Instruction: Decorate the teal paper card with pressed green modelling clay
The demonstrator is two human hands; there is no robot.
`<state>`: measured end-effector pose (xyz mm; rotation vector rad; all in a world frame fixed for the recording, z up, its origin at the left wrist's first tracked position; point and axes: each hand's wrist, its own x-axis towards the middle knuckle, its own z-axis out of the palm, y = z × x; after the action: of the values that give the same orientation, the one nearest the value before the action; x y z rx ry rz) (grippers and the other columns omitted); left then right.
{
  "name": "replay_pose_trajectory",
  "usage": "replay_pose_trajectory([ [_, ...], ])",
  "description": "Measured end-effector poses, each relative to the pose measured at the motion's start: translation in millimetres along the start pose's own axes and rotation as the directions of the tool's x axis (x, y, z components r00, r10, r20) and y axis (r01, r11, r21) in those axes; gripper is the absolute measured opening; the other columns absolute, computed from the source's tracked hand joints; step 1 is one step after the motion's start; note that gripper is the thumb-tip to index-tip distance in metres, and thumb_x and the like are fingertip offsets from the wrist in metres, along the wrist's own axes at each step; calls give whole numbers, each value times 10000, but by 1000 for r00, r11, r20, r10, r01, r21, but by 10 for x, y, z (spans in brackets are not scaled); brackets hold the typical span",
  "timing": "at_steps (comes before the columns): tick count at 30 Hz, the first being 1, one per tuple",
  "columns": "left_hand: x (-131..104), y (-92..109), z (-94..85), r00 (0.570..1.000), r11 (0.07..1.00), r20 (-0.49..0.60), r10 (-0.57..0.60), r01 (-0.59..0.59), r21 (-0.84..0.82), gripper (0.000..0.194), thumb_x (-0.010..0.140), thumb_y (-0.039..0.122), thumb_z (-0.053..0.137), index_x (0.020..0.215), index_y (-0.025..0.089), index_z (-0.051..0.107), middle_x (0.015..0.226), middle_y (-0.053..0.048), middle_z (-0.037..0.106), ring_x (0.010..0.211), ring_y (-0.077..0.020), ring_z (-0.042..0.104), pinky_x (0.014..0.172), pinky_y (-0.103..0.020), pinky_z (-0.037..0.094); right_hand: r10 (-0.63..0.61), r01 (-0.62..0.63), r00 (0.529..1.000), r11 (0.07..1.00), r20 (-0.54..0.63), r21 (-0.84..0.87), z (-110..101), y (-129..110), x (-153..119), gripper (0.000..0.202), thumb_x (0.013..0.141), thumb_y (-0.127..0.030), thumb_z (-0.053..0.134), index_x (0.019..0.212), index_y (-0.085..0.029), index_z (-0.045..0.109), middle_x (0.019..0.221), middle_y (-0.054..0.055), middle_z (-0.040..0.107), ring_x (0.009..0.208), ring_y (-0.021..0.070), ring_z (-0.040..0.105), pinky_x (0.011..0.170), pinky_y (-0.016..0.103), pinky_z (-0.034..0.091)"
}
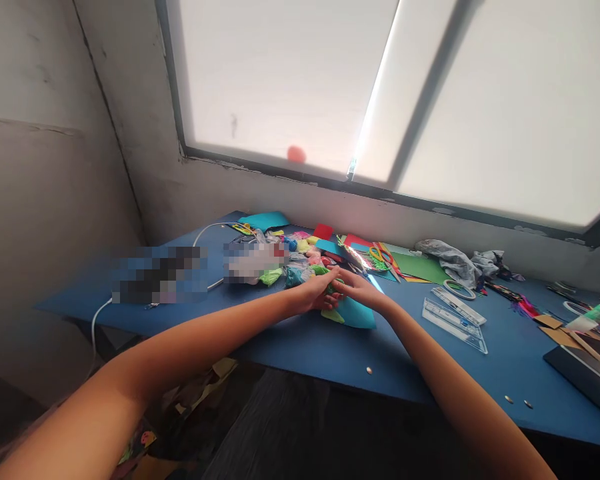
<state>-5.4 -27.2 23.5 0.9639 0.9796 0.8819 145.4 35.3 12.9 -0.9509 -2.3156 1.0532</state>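
My left hand and my right hand meet over the middle of the blue table. Their fingers are curled round a green piece, which shows only in part between them. Under the hands lies a turquoise sheet, with a light green piece at its left edge. Small coloured bags and soft lumps are heaped just behind and to the left of my hands.
Coloured paper and orange-handled scissors lie behind. To the right are a clear plastic case, a white ring, grey cloth and a glue bottle. A white cable and blurred items are at left.
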Motion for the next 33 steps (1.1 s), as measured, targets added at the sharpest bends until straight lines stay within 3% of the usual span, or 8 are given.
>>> replay_pose_trajectory([
  [3,13,-25,-7,999,999,-29,36,-36,17,312,846,409,669,715,159,538,605,28,532,547,-92,496,546,-205,368,-9,10,1000,998,14,-68,-52,21,-21,764,717,-558,746,1385,-270,512,1368,70,586,1148,237,612,895,341,548],
  [5,18,-31,-15,998,998,-40,46,-45,32,250,840,335,667,713,152,552,609,23,539,537,-86,486,517,-197,344,15,-18,1000,991,-19,-133,-124,80,-8,669,798,-558,670,1378,-259,521,1352,77,601,1173,247,604,942,370,524],
  [8,8,-12,-29,997,998,-45,61,-59,37,333,870,402,610,660,158,525,576,27,498,476,-72,416,446,-185,255,66,-98,989,961,-130,-257,-240,212,31,509,934,-553,460,1293,-216,592,1330,116,613,1227,293,566,1022,451,456],
  [12,-28,35,-36,998,997,-10,70,-69,38,555,905,577,495,529,183,387,473,48,330,393,-64,269,393,-193,142,92,-178,972,890,-216,-420,-306,338,59,434,904,-500,542,1154,-168,670,1302,178,623,1247,378,535,1033,516,411],
  [16,-50,36,-20,997,995,31,69,-71,65,606,937,528,473,478,203,248,427,68,185,362,-55,171,380,-201,83,53,-141,982,839,-180,-525,-257,327,55,394,908,-482,540,1114,-183,694,1222,147,677,1150,319,612,984,422,456],
  [25,-47,-7,31,996,989,21,84,-86,120,541,959,463,414,508,212,250,444,84,160,357,-51,127,387,-204,65,24,-156,976,768,-216,-621,-218,347,75,304,918,-404,559,1124,-225,695,1202,107,688,1133,284,618,944,396,487],
  [29,-67,6,45,990,980,18,137,-138,144,429,875,364,510,533,198,311,481,72,253,396,-55,219,403,-193,151,46,-235,953,734,-299,-638,-341,423,53,279,945,-355,564,1171,-209,636,1268,93,621,1152,236,586,975,441,484],
  [33,-94,5,52,987,971,60,146,-155,184,111,692,220,589,652,181,493,614,40,464,518,-84,409,461,-188,268,95,-281,945,722,-312,-633,-470,521,23,318,949,-364,571,1213,-186,589,1256,89,592,1070,208,606,915,434,525],
])
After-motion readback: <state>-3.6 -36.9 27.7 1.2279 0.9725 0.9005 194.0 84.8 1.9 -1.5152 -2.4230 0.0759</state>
